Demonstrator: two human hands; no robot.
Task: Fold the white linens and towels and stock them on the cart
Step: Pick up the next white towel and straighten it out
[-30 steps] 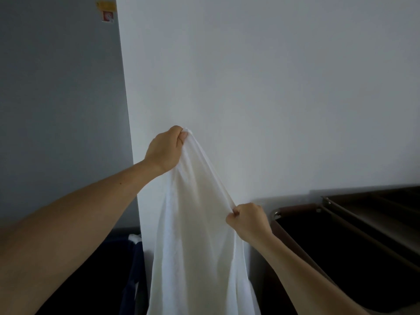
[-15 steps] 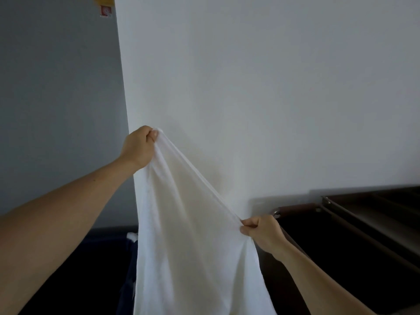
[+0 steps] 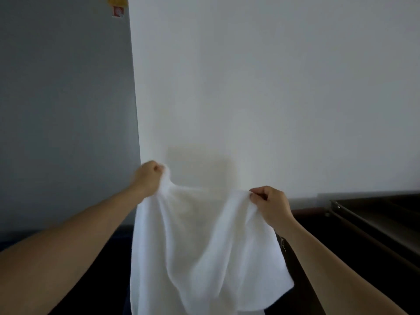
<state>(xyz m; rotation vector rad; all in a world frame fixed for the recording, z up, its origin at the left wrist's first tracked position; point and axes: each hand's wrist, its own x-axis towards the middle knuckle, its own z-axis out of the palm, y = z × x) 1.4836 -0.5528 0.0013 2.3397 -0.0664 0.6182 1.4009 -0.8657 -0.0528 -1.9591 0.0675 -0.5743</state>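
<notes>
A white towel [image 3: 200, 246] hangs in front of me, stretched between both hands along its top edge. My left hand [image 3: 148, 177] is shut on the towel's upper left corner, slightly higher than the other. My right hand [image 3: 270, 203] pinches the upper right corner. The cloth sags in folds below and runs out of view at the bottom. The dark brown cart [image 3: 368, 223] stands to the right, its top shelf rail level with my right hand.
A white wall [image 3: 272, 87] is straight ahead, with a grey wall [image 3: 63, 110] to the left bearing a small yellow and red sticker [image 3: 118, 7]. A dark bin area [image 3: 91, 280] lies low on the left behind the towel.
My left hand dropped lower and my right hand rose and moved right, so the towel's top edge now stretches nearly level instead of slanting steeply.
</notes>
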